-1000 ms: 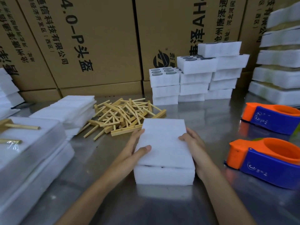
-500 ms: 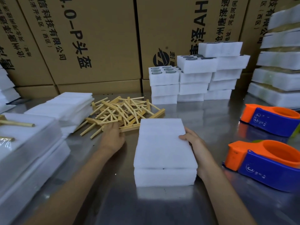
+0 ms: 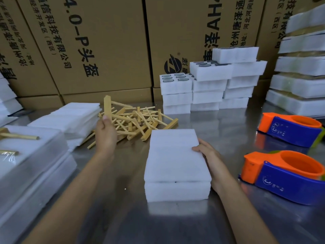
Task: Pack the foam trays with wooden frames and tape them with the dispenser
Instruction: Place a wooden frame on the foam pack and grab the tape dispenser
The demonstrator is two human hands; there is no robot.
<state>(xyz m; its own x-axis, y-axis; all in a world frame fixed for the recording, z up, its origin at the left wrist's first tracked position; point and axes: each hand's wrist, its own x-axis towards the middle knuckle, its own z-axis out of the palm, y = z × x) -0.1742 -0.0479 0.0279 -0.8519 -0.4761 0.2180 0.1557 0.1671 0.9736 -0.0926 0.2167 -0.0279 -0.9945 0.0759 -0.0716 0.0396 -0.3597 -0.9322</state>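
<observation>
Gripped between thumb and curled fingers of the left hand [image 3: 105, 132], one wooden frame [image 3: 107, 106] stood nearly upright above the left edge of the loose pile of wooden frames [image 3: 139, 120] on the metal table [image 3: 175, 226]. The right hand [image 3: 209, 161] rested against the right side of the foam tray [image 3: 174, 157], fingertips curled over its upper edge; this tray sat near centre, its flat white lid seated on a matching base. Just left of the pile lay a stack of foam sheets [image 3: 73, 115]. Beyond the pile, at the far centre, stood stacked foam trays [image 3: 209, 85], the uppermost showing round dark-filled cavities. Two tape dispensers, orange and blue, lay at the right: the near dispenser [image 3: 288, 175] and the far dispenser [image 3: 292, 127], each bearing a white circular "C" mark with small illegible print. Cardboard cartons [image 3: 98, 41] lined the far wall, printed sideways with "4.0-P头盔", "科技有限公司", "(西区)", "AH" and a round logo. Wrapped foam packs [image 3: 29, 164] occupied the near left, and a taller stack of packs [image 3: 302, 67] the far right.
</observation>
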